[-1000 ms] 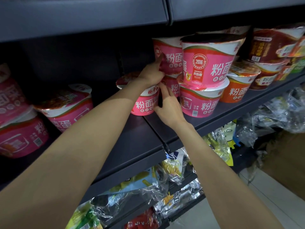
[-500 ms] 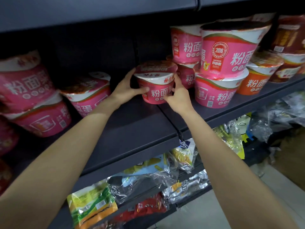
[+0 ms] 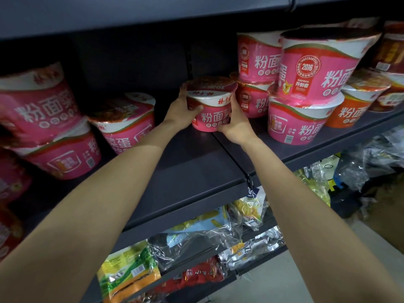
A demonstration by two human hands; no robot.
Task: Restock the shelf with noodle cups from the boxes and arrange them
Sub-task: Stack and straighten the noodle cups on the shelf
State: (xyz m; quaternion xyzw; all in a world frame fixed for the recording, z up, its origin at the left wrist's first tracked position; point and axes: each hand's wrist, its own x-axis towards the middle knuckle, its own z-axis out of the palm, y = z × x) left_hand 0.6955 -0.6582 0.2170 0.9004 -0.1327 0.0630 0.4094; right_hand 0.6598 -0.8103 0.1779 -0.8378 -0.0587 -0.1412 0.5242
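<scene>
A pink noodle cup (image 3: 213, 106) stands upright on the dark shelf (image 3: 196, 167), near the seam between two shelf boards. My left hand (image 3: 182, 109) grips its left side and my right hand (image 3: 235, 122) grips its right side. Just right of it, pink cups are stacked two high (image 3: 314, 88), with another stack (image 3: 255, 79) behind. At the left stand more pink cups, a stacked pair (image 3: 43, 127) and a tilted single cup (image 3: 124, 121).
Orange cups (image 3: 356, 106) and dark red cups (image 3: 391, 62) fill the shelf's far right. An upper shelf (image 3: 153, 12) overhangs closely. Below, snack bags (image 3: 196, 237) crowd the lower shelves. Bare shelf lies between the held cup and the left cups.
Both hands took hold of the single pink cup by its sides and pulled it forward and slightly left, away from the stacks. The view shifted left, showing more of the left cups.
</scene>
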